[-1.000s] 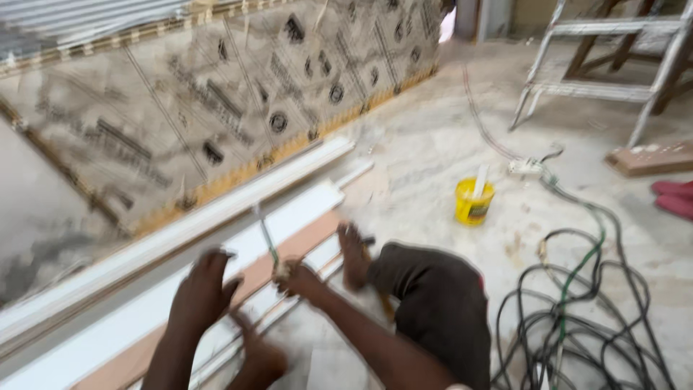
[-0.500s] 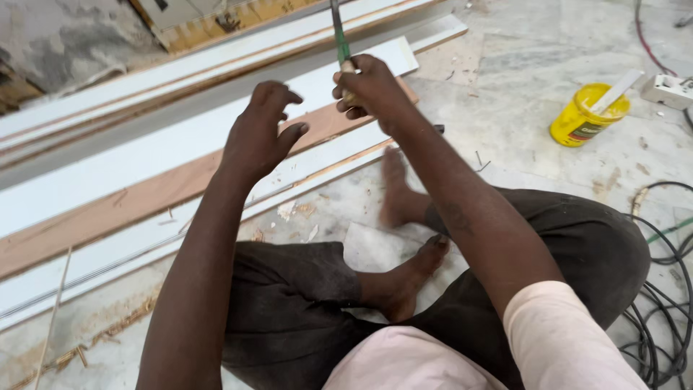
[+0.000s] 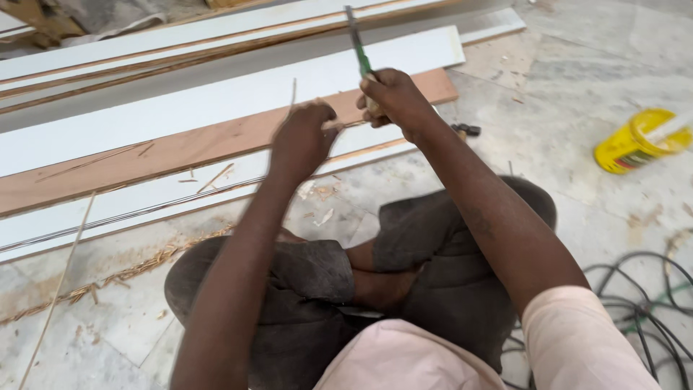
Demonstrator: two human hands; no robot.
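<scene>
A: Head view, looking down at a person sitting cross-legged on a stone floor (image 3: pixel 563 188). What does the right hand (image 3: pixel 393 101) have?

B: It is clamped shut around a green tool (image 3: pixel 359 45) that stands nearly upright. The lower end is buried in the fist, and the top runs out of frame, so I cannot tell what kind of tool it is.

A: And the left hand (image 3: pixel 303 137)?

B: Blurred. The fingers are curled together, seemingly pinching a thin strip (image 3: pixel 292 94) that rises from the knuckles. Whether the grip is firm I cannot tell. The two hands sit just beside each other over the brown board (image 3: pixel 144 155).

A: Where does that board lie?

B: On the floor ahead of the knees, between white boards (image 3: pixel 216 101), all running off the left edge. Its right end shows near the right hand.

A: Anything else?

B: Shavings (image 3: pixel 130 271) litter the floor along the nearest white board, and a long sliver (image 3: pixel 58 282) slants toward the bottom edge. A yellow tub (image 3: pixel 628 144) lies tilted at the right with a white stick in it, partly cut off. Dark cables (image 3: pixel 642 303) coil at the lower right, cropped. A small dark object (image 3: pixel 468 130) by the right wrist is too small to identify.
</scene>
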